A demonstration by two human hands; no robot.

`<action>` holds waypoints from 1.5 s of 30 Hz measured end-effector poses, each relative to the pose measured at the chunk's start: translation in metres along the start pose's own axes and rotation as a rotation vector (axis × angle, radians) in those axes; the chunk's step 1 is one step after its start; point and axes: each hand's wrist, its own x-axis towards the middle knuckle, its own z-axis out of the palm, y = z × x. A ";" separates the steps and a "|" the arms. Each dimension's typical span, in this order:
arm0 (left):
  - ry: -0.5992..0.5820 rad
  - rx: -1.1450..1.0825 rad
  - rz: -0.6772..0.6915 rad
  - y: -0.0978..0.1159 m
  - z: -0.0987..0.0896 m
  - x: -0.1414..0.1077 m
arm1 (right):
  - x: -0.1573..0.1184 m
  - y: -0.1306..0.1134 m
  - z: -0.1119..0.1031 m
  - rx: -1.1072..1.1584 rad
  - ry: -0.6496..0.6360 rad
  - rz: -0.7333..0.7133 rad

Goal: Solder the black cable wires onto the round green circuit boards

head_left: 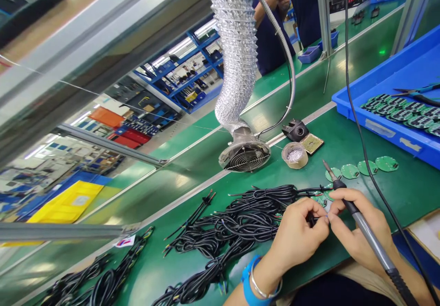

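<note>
My left hand (302,230), with a blue band and a metal bangle at the wrist, is closed on the end of a black cable. My right hand (364,228) holds a soldering iron (367,237), its tip pointing up and left, while its thumb and forefinger meet the left fingertips at the cable end. Just beyond the fingers lie green round circuit boards (349,171), several in a row. Bundles of black cables (240,219) lie left of my left hand. Whatever is between the fingertips is too small to make out.
A fume extractor (244,155) hangs from a silver duct (235,45) over the bench (275,182). Behind the boards are a round tub (294,155) and a sponge tray (312,144). A blue tray (388,134) with boards and pliers (417,94) is at right. A person's hands (277,0) show beyond.
</note>
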 end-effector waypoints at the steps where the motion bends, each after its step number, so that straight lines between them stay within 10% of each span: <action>1: -0.064 0.071 0.022 0.001 -0.001 0.000 | -0.001 0.000 -0.003 -0.018 -0.042 -0.005; 7: -0.362 -0.008 -0.073 -0.006 -0.009 0.008 | -0.009 0.012 -0.014 -0.050 -0.083 -0.082; 11: -0.221 -0.096 -0.097 0.011 -0.026 0.012 | -0.002 0.036 -0.019 -0.202 0.105 -0.076; 16: -0.213 0.116 -0.002 0.037 -0.026 0.037 | 0.007 0.061 -0.018 -0.339 0.002 -0.104; 22: -0.023 0.692 0.034 -0.004 0.017 0.068 | 0.004 0.069 -0.018 -0.390 -0.124 -0.137; 45: 0.122 0.633 0.149 -0.034 0.029 0.057 | 0.009 0.047 -0.052 -0.134 -0.014 -0.034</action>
